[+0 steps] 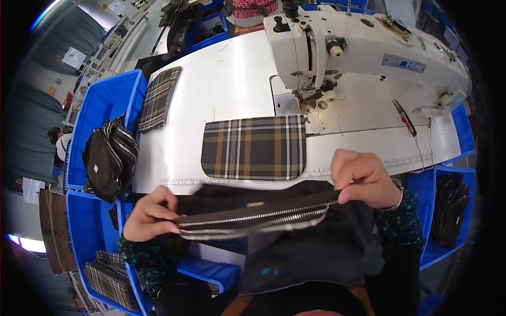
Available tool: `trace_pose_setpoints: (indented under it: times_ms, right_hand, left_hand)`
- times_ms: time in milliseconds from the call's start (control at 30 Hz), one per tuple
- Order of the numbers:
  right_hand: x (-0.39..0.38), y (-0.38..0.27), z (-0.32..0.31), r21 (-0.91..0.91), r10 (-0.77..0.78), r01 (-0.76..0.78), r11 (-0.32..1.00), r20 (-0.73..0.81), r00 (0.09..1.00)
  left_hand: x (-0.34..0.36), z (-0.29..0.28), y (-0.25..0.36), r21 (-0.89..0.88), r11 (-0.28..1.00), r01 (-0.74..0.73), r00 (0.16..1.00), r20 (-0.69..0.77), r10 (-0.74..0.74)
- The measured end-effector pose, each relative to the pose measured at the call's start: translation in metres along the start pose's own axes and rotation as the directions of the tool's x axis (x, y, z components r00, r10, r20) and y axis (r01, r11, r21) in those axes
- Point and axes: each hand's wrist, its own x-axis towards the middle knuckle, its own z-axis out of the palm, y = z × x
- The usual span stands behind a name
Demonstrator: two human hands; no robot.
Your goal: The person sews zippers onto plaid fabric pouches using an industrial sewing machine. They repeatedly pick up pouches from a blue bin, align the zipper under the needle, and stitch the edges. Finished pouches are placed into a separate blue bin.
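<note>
A dark brown fabric pouch piece point(221, 196) with a metal zipper point(263, 216) is stretched between my hands at the table's front edge. My left hand point(150, 215) pinches the left end of the zipper strip. At the right end, slightly higher, my right hand point(366, 179) grips the strip between thumb and fingers. Striped lining shows below the zipper teeth, and a small pale tag sits behind the strip. Just beyond the pouch, a plaid fabric panel point(253, 148) with rounded lower corners lies flat on the white table point(232, 73).
A white sewing machine point(363, 55) stands at the back right. Red-handled thread snips point(405, 118) lie before it. Another plaid piece point(159, 99) rests at the left edge. Blue bins point(108, 100) flank the table; a dark pouch point(109, 158) hangs over one. Dark pieces point(449, 210) fill the right bin.
</note>
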Motion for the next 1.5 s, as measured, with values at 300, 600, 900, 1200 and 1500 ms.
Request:
trace_pose_setpoints:
  times_ms: [300, 600, 900, 1200, 1500]
  right_hand:
    - [0.047, 0.059, -0.02, -0.799, -0.38, 0.512, 0.314, 0.388, 0.839]
    - [0.083, 0.109, -0.029, -0.797, -0.389, 0.604, 0.0, 0.556, 0.734]
    - [0.074, 0.108, -0.025, -0.836, -0.355, 0.537, 0.113, 0.471, 0.807]
    - [0.075, 0.111, -0.021, -0.841, -0.414, 0.536, 0.076, 0.462, 0.784]
    - [0.067, 0.098, -0.021, -0.795, -0.4, 0.591, -0.136, 0.59, 0.701]
  left_hand:
    - [0.053, -0.005, 0.04, 0.869, 0.475, 0.139, 0.952, -0.249, 0.176]
    - [0.222, 0.063, 0.01, 0.789, 0.603, -0.116, 0.887, -0.191, 0.42]
    - [0.281, 0.063, 0.02, 0.83, 0.556, -0.025, 0.998, 0.054, -0.035]
    - [0.29, 0.074, -0.009, 0.478, 0.844, -0.243, 0.965, 0.03, 0.261]
    - [0.314, 0.09, -0.015, 0.471, 0.877, -0.096, 0.995, 0.019, 0.098]
